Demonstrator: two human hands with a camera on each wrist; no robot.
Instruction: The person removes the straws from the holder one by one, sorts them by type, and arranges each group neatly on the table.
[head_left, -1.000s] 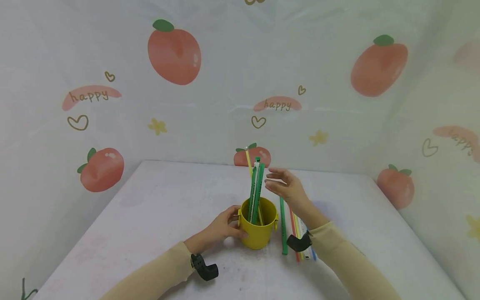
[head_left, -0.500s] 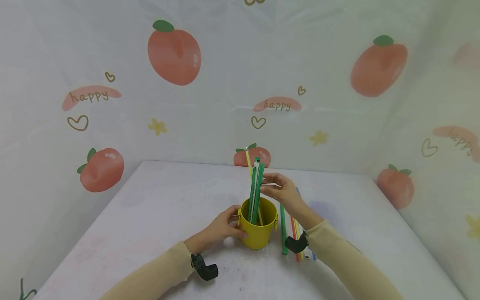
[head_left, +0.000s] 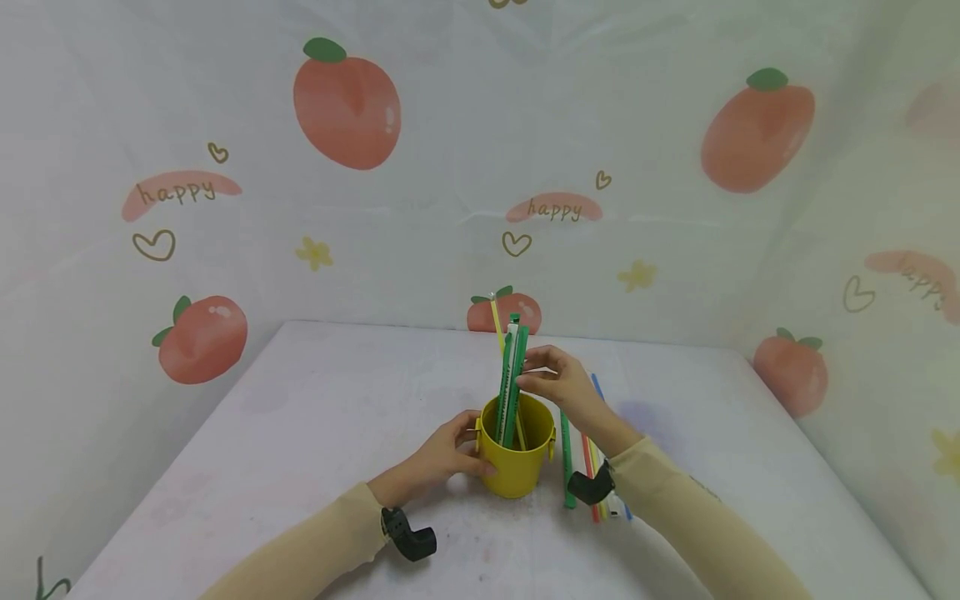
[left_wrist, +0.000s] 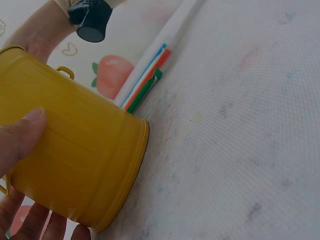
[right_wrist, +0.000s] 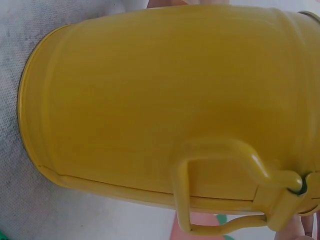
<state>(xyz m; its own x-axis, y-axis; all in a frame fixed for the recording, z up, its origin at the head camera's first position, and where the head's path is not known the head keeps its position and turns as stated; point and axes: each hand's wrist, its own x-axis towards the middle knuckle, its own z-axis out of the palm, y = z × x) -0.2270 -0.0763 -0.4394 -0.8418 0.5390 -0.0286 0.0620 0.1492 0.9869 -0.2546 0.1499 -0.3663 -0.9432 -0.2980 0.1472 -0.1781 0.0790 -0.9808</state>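
A yellow metal bucket [head_left: 512, 473] with small side handles stands upright on the table. My left hand [head_left: 448, 450] holds it from the left, thumb on the front and the other fingers around the side. Several long slim sticks lean in it: a green printed stick [head_left: 513, 404], a white one with dark lettering [head_left: 506, 392] beside it, and a thin yellow stick [head_left: 497, 321] behind. Above the rim, my right hand [head_left: 564, 385] pinches the green printed stick between thumb and fingers. The right wrist view is mostly filled by the bucket wall [right_wrist: 150, 100].
Right of the bucket, partly under my right forearm, several sticks lie on the white table [head_left: 360, 383]: a green stick [head_left: 567, 467], a red stick [head_left: 587, 458], and yellow, white and blue ones. A fruit-printed sheet [head_left: 450, 125] hangs behind.
My right hand has come left and slightly down to the green printed stick in the bucket, its fingers closing on it. The left hand and the bucket have stayed put.
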